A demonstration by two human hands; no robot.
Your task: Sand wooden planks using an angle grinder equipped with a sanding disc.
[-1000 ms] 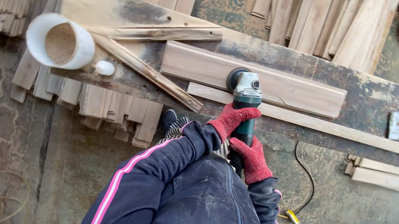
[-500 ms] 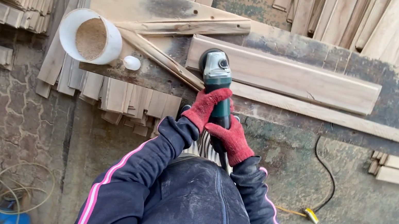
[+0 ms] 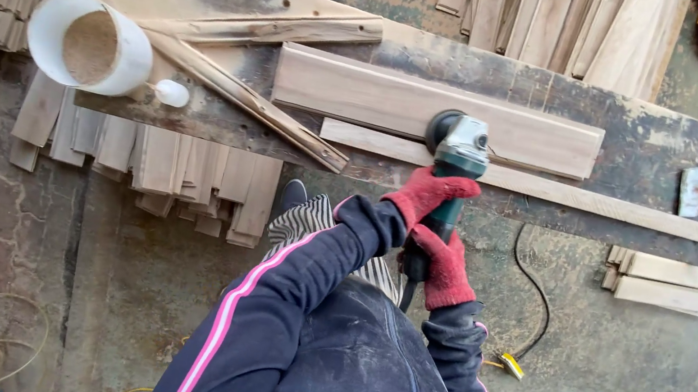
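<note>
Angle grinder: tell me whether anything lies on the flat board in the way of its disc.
Nothing visible does. The angle grinder, held by both gloved hands, left hand and right hand, sits on the flat board, whose face is bare on both sides.

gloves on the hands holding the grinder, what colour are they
Red, both the left hand and right hand gripping the green-bodied grinder; the head view shows it.

Head view, steeply down, close
</note>
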